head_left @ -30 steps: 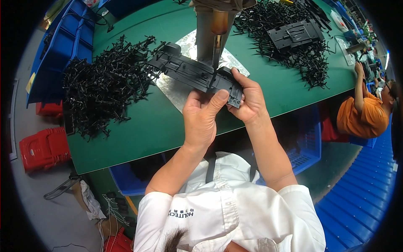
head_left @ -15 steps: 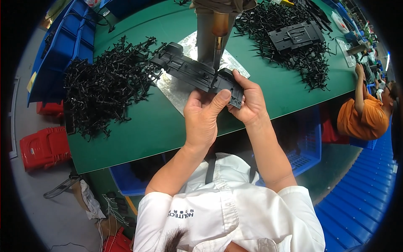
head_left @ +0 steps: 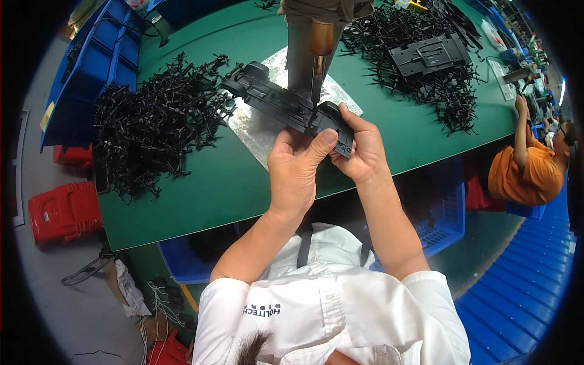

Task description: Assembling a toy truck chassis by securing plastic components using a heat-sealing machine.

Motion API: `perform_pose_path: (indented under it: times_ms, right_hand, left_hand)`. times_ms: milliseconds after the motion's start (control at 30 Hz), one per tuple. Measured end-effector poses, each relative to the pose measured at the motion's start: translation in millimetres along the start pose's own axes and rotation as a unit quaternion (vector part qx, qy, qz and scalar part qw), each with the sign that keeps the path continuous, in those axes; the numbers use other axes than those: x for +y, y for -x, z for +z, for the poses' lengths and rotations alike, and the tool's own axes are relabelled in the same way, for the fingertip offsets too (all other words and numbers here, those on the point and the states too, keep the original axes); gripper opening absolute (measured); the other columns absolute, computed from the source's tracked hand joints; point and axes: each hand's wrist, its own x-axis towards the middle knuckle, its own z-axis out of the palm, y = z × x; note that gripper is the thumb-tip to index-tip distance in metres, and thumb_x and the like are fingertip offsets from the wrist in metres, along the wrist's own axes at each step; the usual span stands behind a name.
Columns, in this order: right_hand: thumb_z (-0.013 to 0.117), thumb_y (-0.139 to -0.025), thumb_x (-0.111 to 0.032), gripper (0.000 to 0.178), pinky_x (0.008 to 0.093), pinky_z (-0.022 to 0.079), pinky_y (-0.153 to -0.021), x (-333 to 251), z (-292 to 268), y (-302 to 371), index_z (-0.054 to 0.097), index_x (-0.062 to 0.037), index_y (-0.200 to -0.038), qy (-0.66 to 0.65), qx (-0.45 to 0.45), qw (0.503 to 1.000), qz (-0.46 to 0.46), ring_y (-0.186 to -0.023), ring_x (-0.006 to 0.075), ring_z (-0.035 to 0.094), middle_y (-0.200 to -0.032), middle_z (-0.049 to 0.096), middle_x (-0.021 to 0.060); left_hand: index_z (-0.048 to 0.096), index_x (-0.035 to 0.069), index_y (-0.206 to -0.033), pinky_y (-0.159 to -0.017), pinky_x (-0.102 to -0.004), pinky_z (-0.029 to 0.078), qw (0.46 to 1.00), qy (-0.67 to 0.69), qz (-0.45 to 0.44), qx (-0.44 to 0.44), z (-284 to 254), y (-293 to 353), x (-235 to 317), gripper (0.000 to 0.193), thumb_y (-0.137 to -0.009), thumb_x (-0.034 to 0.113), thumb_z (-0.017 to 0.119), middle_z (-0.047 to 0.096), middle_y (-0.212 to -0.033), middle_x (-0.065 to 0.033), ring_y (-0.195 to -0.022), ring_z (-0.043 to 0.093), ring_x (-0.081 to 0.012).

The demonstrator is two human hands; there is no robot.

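Note:
Both of my hands grip one long black plastic chassis-like part (head_left: 277, 100), tilted down toward the right. My left hand (head_left: 295, 167) has its thumb on the near edge, with its other fingers underneath. At the part's right end, my right hand (head_left: 364, 146) is closed round the edge. Directly above, a vertical machine tool with an amber-brown collar and a thin metal tip (head_left: 317, 79) reaches down to the part near its right wheel arch. Whether the tip touches the plastic I cannot tell. Beneath lies a shiny silvery sheet (head_left: 252, 131) on the green table (head_left: 201, 210).
A heap of small black plastic pieces (head_left: 152, 121) lies on the left, another (head_left: 447, 100) on the right with a flat black part (head_left: 429, 56) on top. Blue bins (head_left: 91, 73) stand at the left edge, near a red container (head_left: 66, 213). A person in orange (head_left: 526, 173) sits at right.

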Motion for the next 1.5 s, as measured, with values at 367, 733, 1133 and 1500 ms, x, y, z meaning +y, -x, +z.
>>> perform_pose_path:
  times_ms: [367, 733, 1133, 1500]
  right_hand:
    - [0.052, -0.091, -0.022, 0.02, 0.0226, 0.052, -0.053, 1, 10, 6, 0.052, -0.0028, -0.094, 0.028, 0.055, 0.998, -0.009, -0.055, 0.011, 0.059, -0.079, 0.063, 0.0072]
    - [0.053, -0.09, -0.017, 0.017, 0.0248, 0.056, -0.05, -3, -14, 0, 0.05, -0.0005, -0.095, 0.01, -0.011, 1.0, 0.009, -0.064, 0.019, 0.064, -0.083, 0.062, 0.0115]
    - [0.051, -0.091, -0.025, 0.024, 0.0165, 0.03, -0.032, 43, -2, 46, 0.054, -0.0026, -0.083, 0.118, -0.031, 0.992, -0.026, -0.035, 0.0029, 0.033, -0.05, 0.044, -0.0024]
    - [0.05, -0.092, -0.021, 0.027, 0.015, 0.033, -0.037, 78, -13, 76, 0.054, 0.0026, -0.103, 0.163, -0.104, 0.98, -0.045, -0.042, 0.0007, 0.034, -0.065, 0.05, -0.0008]
  left_hand:
    - [0.053, -0.004, -0.102, -0.08, -0.0242, 0.046, 1.0, -0.017, 0.004, 0.006, 3, -2, 2, 0.035, -0.075, 0.004, 0.073, 0.061, -0.098, -0.008, -0.087, 0.057, -0.0118]
    - [0.053, -0.005, -0.1, -0.079, -0.0249, 0.048, 0.999, 0.006, -0.033, 0.008, 1, 0, 8, 0.033, -0.075, 0.004, 0.073, 0.062, -0.094, -0.0093, -0.085, 0.059, -0.0137]
    - [0.049, -0.003, -0.11, -0.089, -0.0321, 0.046, 0.996, 0.039, -0.061, -0.05, -43, 53, 18, 0.037, -0.078, 0.0, 0.066, 0.058, -0.106, -0.0135, -0.096, 0.057, -0.019]
    - [0.049, 0.0, -0.112, -0.09, -0.0323, 0.045, 0.998, 0.026, -0.01, -0.061, -78, 99, 18, 0.041, -0.076, -0.002, 0.067, 0.058, -0.107, -0.0112, -0.098, 0.057, -0.0179]
